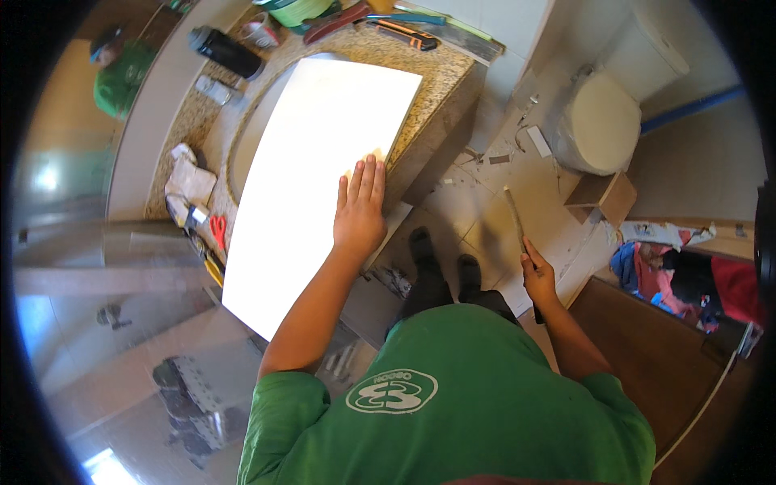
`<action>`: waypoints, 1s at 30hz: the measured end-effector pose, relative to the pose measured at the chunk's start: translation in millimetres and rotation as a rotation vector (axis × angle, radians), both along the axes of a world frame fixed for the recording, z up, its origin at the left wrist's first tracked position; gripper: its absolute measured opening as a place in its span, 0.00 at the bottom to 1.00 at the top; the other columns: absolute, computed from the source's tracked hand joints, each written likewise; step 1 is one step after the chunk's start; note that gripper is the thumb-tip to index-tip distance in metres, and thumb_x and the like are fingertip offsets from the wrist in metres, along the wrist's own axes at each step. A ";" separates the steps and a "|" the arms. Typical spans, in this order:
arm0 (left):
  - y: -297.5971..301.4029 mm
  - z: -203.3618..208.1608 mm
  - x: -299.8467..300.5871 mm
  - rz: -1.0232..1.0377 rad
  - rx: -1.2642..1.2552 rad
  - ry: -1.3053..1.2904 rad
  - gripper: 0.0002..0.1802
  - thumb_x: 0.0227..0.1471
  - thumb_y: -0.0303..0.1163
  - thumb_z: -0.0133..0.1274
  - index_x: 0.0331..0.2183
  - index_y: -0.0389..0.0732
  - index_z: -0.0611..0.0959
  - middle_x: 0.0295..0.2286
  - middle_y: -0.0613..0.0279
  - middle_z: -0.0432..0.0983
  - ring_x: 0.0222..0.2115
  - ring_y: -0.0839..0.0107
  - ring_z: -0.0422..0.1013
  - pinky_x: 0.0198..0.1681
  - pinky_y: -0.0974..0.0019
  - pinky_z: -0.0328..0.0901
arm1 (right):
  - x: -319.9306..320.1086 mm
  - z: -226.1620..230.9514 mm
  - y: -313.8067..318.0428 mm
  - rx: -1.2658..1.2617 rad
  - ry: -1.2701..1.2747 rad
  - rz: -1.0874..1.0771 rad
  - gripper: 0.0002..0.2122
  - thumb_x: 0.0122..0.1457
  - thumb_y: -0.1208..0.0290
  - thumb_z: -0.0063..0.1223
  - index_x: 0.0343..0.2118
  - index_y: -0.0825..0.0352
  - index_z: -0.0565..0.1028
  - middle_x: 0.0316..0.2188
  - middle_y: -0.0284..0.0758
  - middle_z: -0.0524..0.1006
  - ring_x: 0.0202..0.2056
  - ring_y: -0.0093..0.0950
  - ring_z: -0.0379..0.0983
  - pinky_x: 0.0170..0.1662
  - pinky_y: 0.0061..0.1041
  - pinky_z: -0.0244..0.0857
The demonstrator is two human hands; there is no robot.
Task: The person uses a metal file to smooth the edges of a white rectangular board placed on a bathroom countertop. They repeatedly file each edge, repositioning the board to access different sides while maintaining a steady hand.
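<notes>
A large white panel [315, 153] lies across the granite counter [453, 73], covering part of the sink basin [246, 153] and jutting past the counter toward me. My left hand [360, 212] rests flat on the panel near its right edge, fingers stretched out. Off to the right, away from the panel, my right hand [538, 276] is closed around a long, thin, greyish tool that looks like a file [515, 214]. Its narrow end points up and forward; a dark end shows below my fist.
Beside the panel lie red-handled scissors [218, 231], a black bottle [225, 52] and a utility knife [404, 35]. A toilet [602, 121] stands at the far right, with scraps on the floor nearby. A brown drawer [638, 364] and piled clothes [671, 279] are at right.
</notes>
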State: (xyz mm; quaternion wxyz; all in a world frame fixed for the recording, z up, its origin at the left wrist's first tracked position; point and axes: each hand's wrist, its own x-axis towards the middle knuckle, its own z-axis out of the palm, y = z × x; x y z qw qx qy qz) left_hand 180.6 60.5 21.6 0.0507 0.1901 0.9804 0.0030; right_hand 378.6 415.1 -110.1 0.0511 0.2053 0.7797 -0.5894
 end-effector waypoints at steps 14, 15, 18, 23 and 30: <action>-84.8 -20.6 230.4 0.426 0.023 0.161 0.48 0.47 0.18 0.49 0.70 0.51 0.59 0.71 0.61 0.50 0.71 0.62 0.47 0.73 0.46 0.39 | -34.1 -30.5 49.6 0.209 0.175 0.377 0.19 0.69 0.73 0.51 0.62 0.66 0.73 0.56 0.47 0.78 0.54 0.29 0.76 0.56 0.24 0.66; -90.2 -20.7 245.2 0.477 0.005 0.150 0.49 0.47 0.18 0.49 0.70 0.53 0.60 0.71 0.61 0.50 0.71 0.61 0.47 0.73 0.46 0.40 | -33.8 -36.3 52.5 0.212 0.197 0.395 0.19 0.69 0.73 0.51 0.62 0.66 0.73 0.56 0.47 0.78 0.54 0.29 0.76 0.55 0.24 0.66; -106.8 -21.4 282.4 0.592 -0.018 0.214 0.49 0.47 0.19 0.51 0.69 0.59 0.62 0.70 0.58 0.51 0.71 0.58 0.48 0.73 0.44 0.40 | -31.3 -48.7 59.1 0.204 0.179 0.404 0.19 0.69 0.74 0.50 0.62 0.67 0.73 0.55 0.46 0.79 0.51 0.26 0.76 0.54 0.23 0.67; -112.7 -37.7 334.3 0.824 0.018 0.357 0.48 0.47 0.25 0.55 0.69 0.48 0.61 0.70 0.46 0.48 0.72 0.49 0.43 0.72 0.40 0.35 | -27.8 -48.3 66.3 0.155 0.040 0.380 0.22 0.68 0.73 0.53 0.64 0.67 0.70 0.42 0.40 0.81 0.38 0.22 0.75 0.45 0.23 0.69; -71.9 -71.3 394.0 0.729 0.236 0.215 0.16 0.54 0.37 0.59 0.42 0.40 0.84 0.54 0.40 0.71 0.61 0.46 0.61 0.65 0.40 0.51 | -10.8 -37.5 81.4 0.127 -0.246 0.235 0.22 0.63 0.74 0.57 0.60 0.72 0.72 0.19 0.34 0.73 0.15 0.24 0.66 0.18 0.28 0.62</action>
